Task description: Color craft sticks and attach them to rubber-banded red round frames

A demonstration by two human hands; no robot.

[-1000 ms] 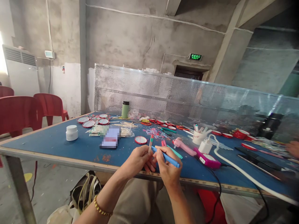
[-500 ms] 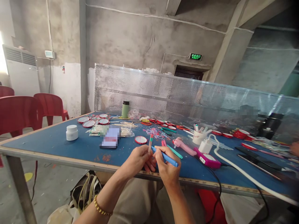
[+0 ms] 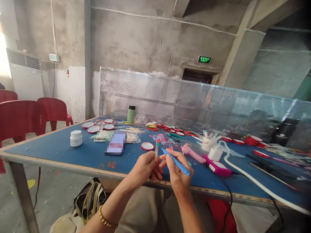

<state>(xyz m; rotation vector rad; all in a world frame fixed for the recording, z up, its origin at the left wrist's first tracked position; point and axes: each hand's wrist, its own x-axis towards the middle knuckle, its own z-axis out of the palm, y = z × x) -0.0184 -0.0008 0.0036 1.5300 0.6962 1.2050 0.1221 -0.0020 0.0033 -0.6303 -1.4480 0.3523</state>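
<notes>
My left hand (image 3: 146, 164) pinches a flat wooden craft stick (image 3: 156, 150), held upright above the table's near edge. Bands of red and green colour its upper end. In my right hand (image 3: 181, 174) is a blue marker pen (image 3: 179, 164), gripped at a slant with its tip pointing up and left. That tip is close to the stick, with a small gap between them. Just beyond my hands lies a round red-rimmed disc (image 3: 147, 146). Pink and teal pens lie partly hidden behind my right hand.
On the blue table (image 3: 60, 158) are a phone (image 3: 116, 144), a white jar (image 3: 76, 138), a green bottle (image 3: 131, 115), small colourful clips (image 3: 161, 138) and a cup of pens (image 3: 207, 143). A magenta box (image 3: 217, 165) and white cable (image 3: 252, 179) occupy the right. Perforated metal panels (image 3: 150, 94) stand behind.
My right hand has shifted right with the blue marker, and the marker's tip has moved away from the stick. My left hand keeps the stick nearly where it was.
</notes>
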